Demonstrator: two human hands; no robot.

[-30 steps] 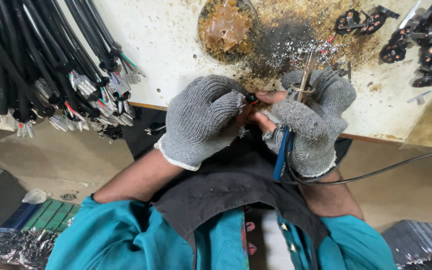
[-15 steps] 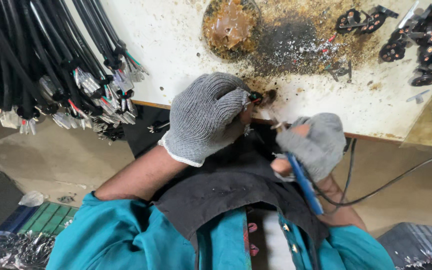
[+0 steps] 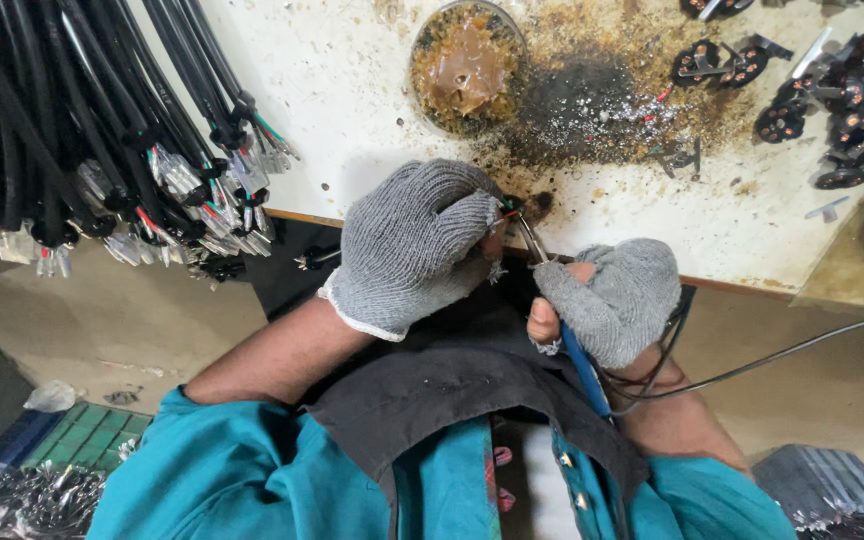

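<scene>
My left hand (image 3: 414, 245), in a grey knit glove, is closed around a small black connector with coloured wire ends (image 3: 509, 207) at the front edge of the white bench (image 3: 352, 90). My right hand (image 3: 614, 297), in a fingerless grey glove, grips a blue-handled soldering iron (image 3: 580, 365). Its metal tip (image 3: 530, 238) points up toward the wire ends in my left hand. The iron's black cord (image 3: 782, 355) runs off to the right.
A bundle of black cables with stripped coloured ends (image 3: 102, 130) hangs over the bench at left. A round tin of brown flux (image 3: 466, 66) sits beside a burnt, stained patch (image 3: 592, 100). Black connector parts (image 3: 852, 90) lie at the far right. A black apron (image 3: 432, 390) covers my lap.
My right hand has dropped away from the bench edge and turned the iron, so its tip now points up at the wires. My left hand has stayed in place.
</scene>
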